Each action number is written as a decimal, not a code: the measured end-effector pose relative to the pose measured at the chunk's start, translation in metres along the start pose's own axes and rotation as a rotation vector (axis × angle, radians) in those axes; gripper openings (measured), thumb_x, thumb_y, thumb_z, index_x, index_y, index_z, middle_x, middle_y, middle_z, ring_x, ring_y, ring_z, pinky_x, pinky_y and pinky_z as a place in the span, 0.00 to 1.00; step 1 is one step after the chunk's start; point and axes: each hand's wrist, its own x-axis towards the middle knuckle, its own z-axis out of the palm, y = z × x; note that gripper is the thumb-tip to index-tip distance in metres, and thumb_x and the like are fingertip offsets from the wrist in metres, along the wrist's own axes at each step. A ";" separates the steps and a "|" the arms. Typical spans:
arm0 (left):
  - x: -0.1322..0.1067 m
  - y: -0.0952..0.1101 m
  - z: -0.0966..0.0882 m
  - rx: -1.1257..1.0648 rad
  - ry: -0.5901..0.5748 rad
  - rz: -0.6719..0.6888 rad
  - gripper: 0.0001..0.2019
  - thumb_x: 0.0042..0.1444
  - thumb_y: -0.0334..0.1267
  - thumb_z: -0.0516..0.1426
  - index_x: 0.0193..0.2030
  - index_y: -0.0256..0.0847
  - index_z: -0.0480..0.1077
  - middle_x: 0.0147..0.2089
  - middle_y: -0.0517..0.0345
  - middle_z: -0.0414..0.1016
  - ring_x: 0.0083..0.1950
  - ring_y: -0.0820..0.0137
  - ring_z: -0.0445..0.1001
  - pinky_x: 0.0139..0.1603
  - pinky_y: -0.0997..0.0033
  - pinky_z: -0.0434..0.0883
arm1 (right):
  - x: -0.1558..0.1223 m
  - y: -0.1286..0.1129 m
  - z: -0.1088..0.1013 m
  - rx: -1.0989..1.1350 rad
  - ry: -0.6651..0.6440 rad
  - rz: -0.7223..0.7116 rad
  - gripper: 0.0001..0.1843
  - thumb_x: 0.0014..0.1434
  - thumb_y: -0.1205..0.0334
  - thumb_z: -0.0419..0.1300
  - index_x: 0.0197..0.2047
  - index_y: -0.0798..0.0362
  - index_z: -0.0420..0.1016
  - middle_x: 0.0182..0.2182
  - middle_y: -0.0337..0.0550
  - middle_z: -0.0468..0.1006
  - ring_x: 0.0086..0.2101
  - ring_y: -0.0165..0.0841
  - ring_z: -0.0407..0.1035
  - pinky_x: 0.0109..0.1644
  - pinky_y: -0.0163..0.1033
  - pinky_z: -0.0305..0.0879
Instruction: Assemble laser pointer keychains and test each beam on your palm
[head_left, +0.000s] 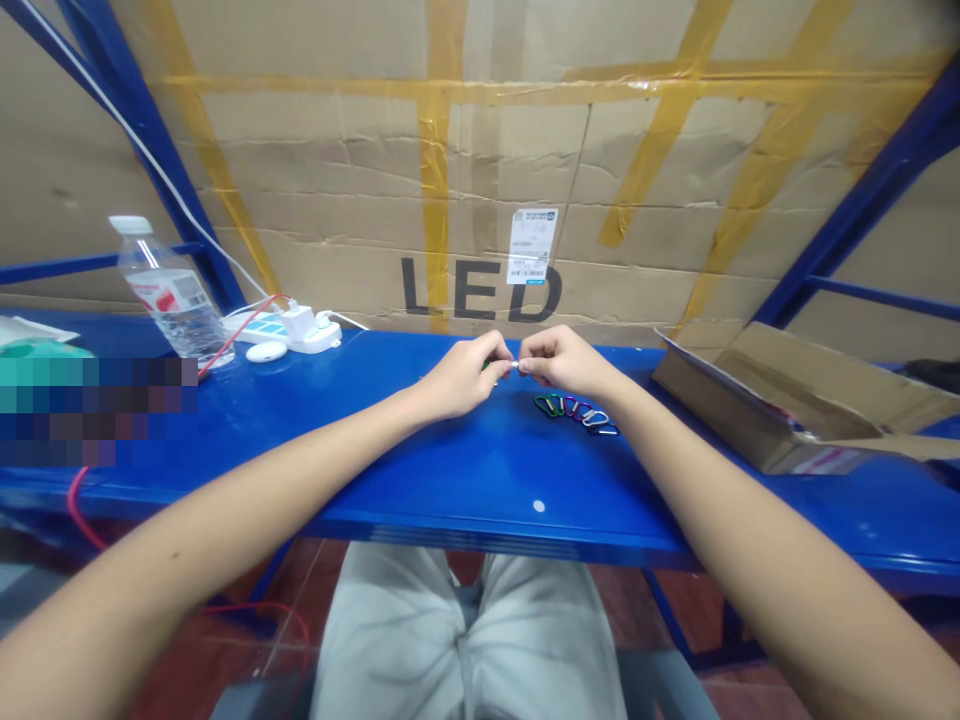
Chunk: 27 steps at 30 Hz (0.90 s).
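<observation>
Over the blue table, my left hand and my right hand meet fingertip to fingertip. Both are closed in a pinch, with a tiny pale piece between them. A bit of green shows inside my left fingers, mostly hidden, so its kind is unclear. Just below my right hand lies a row of several small carabiners in green, purple, silver and blue, partly overlapping one another. My right forearm passes close to the row's right end.
An open cardboard box stands at the right. On the left are a water bottle, a white power strip with cables and a round white object. A large cardboard panel marked LED rises behind.
</observation>
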 end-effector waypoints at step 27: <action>-0.001 -0.007 0.002 0.232 0.000 0.295 0.07 0.64 0.30 0.51 0.33 0.40 0.66 0.37 0.52 0.75 0.40 0.66 0.70 0.44 0.65 0.67 | 0.002 0.007 0.002 0.534 -0.138 0.356 0.03 0.44 0.68 0.60 0.22 0.56 0.68 0.11 0.33 0.57 0.14 0.22 0.42 0.18 0.32 0.36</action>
